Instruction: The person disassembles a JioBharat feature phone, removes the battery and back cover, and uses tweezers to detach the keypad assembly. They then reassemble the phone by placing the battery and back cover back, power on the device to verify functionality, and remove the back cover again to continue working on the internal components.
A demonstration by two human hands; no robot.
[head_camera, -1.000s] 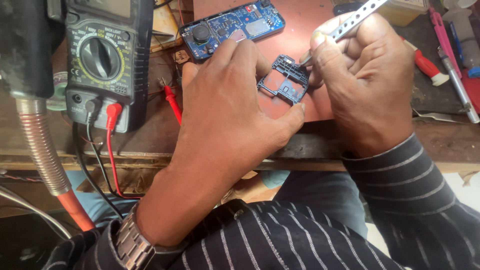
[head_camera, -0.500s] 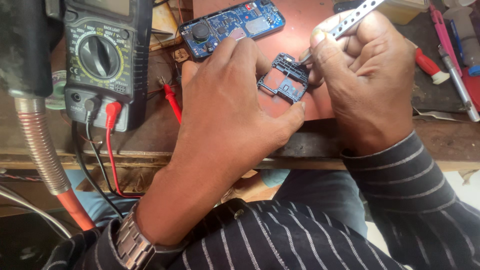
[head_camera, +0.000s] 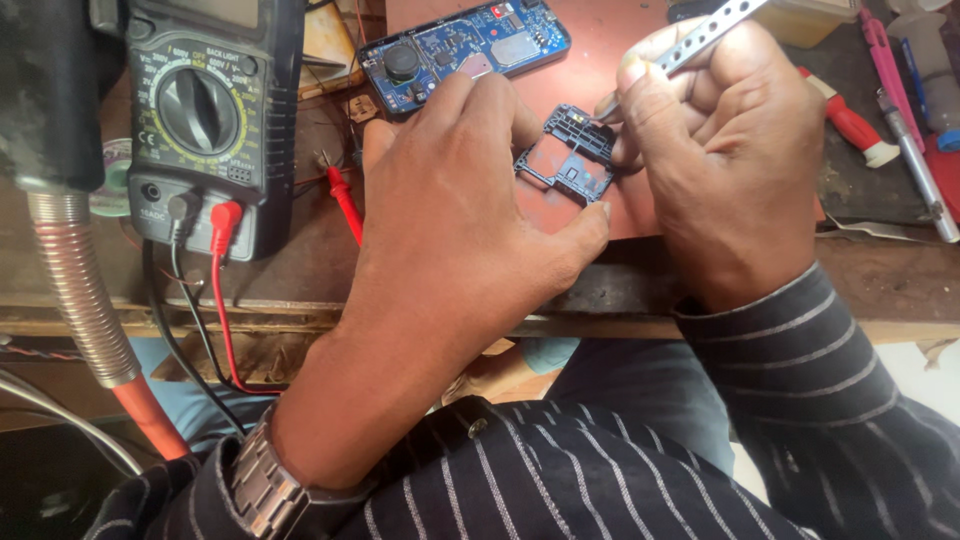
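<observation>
A small dark phone frame part (head_camera: 565,160) lies on a reddish-brown mat (head_camera: 610,70). My left hand (head_camera: 460,220) rests over the mat's left side, its fingers and thumb steadying that part. My right hand (head_camera: 730,150) grips metal tweezers (head_camera: 705,30), whose tips touch the part's upper right corner. A blue circuit board (head_camera: 465,50) lies on the mat just beyond my left fingers.
A black multimeter (head_camera: 205,120) stands at the left with red and black leads plugged in; a red probe (head_camera: 345,205) lies beside my left hand. A flexible metal hose (head_camera: 80,300) hangs at the far left. Screwdrivers and a pink tool (head_camera: 885,50) lie at right. The wooden bench edge (head_camera: 250,320) runs below.
Both hands keep their hold; the view has barely shifted. The tweezer tips stay at the part's upper right corner.
</observation>
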